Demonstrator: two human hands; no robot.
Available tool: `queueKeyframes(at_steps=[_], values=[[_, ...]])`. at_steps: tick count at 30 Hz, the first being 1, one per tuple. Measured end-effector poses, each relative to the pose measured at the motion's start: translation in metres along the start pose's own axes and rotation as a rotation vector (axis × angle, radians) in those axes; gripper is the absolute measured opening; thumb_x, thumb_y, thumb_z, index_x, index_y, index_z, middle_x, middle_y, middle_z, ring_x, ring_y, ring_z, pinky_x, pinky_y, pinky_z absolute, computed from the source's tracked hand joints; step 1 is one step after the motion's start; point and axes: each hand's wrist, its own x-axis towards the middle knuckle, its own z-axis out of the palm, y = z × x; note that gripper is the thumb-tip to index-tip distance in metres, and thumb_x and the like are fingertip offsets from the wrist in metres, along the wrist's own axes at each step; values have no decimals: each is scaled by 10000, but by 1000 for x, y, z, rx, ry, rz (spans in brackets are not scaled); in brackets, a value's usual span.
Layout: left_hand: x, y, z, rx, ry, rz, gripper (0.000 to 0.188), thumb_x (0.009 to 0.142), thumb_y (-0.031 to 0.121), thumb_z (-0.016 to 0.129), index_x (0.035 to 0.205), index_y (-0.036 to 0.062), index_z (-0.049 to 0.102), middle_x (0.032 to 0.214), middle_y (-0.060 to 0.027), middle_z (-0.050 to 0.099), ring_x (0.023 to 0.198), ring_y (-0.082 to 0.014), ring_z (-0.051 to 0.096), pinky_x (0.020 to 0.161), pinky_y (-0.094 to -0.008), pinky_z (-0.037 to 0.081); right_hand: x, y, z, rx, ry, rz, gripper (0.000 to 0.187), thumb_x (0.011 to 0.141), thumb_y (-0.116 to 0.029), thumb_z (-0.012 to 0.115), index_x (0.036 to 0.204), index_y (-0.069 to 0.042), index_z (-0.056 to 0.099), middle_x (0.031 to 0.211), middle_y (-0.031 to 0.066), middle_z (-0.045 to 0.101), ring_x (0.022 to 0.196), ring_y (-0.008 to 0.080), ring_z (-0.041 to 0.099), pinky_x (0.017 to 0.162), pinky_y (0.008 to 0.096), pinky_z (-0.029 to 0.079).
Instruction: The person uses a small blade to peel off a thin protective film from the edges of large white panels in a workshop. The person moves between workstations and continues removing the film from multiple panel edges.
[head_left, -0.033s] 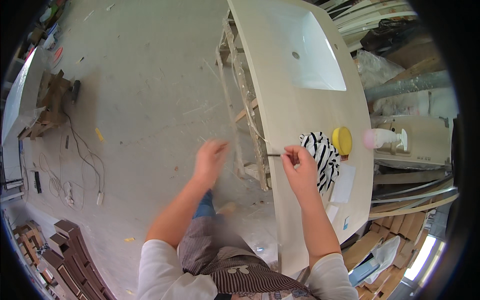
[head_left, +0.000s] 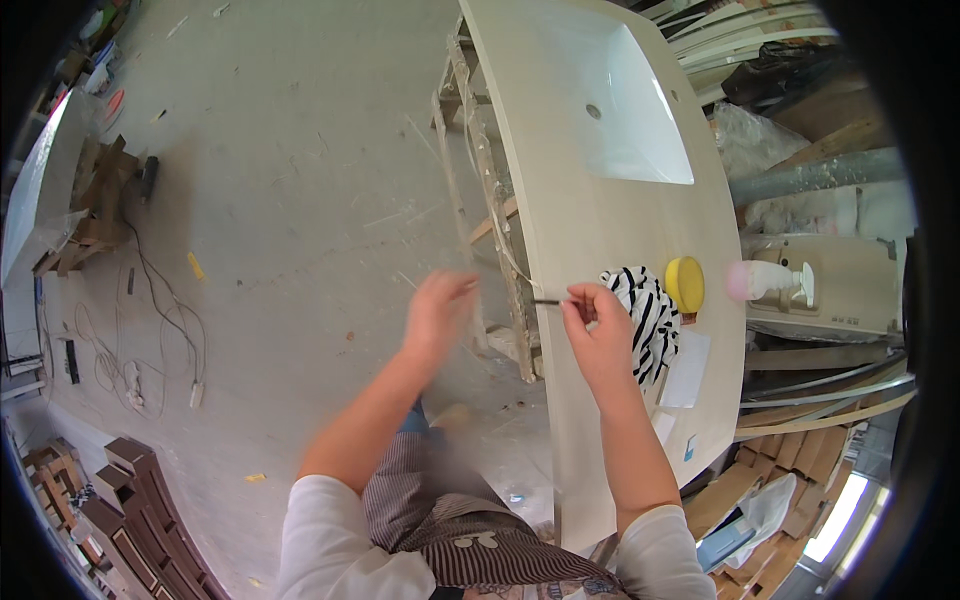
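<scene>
My right hand (head_left: 597, 335) is closed in a pinch over the pale countertop (head_left: 590, 230). Between its fingertips is a thin dark stick (head_left: 546, 302), pointing left past the counter's front edge. My left hand (head_left: 438, 315) hangs over the floor, left of that edge and apart from the stick. Motion smears its fingers, so their grip is unclear. Just right of my right hand lies a crumpled black-and-white striped cloth (head_left: 650, 320). Beside it is a round yellow tub or lid (head_left: 684, 284). A white sheet (head_left: 686, 370) lies near the cloth.
A white basin (head_left: 630, 110) is set into the far part of the counter, which rests on a worn wooden stand (head_left: 490, 180). A white spray bottle (head_left: 780, 280) lies past the right edge. Cables (head_left: 150, 340) trail over the floor at left; brown boxes (head_left: 140, 520) stand lower left.
My left hand has shifted slightly right, toward the stick. My right hand has risen a little in the view, still pinching the stick.
</scene>
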Motion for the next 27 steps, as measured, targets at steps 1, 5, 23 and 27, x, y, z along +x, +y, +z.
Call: queueKeyframes(at_steps=[1,5,23,27], values=[[10,21,15,-76,-15,-22,170,854,3,701,1021,33,691,938,-109,653,834,-232,660,738,-333,533,8,-2,4,-37,11,-22,204,878,-37,708,1067,12,649,907,73,692,751,124,636,705,265,526],[19,33,61,-276,53,-50,155,868,11,702,1020,19,675,954,-121,644,842,-244,664,736,-338,539,32,-6,21,-139,-4,-66,191,874,-38,716,1046,13,651,903,87,693,754,136,653,705,266,540],[-1,8,98,-365,96,-78,104,783,-24,740,869,18,701,829,-103,638,753,-278,628,652,-365,503,35,25,21,-11,-132,-32,71,857,-1,718,907,4,668,884,77,670,761,143,629,703,268,522],[-18,13,94,-344,65,-75,106,781,-19,739,872,19,699,818,-105,636,758,-288,629,660,-375,502,16,25,14,-65,-134,-90,74,840,17,717,892,-2,668,880,95,670,778,184,641,707,288,524]])
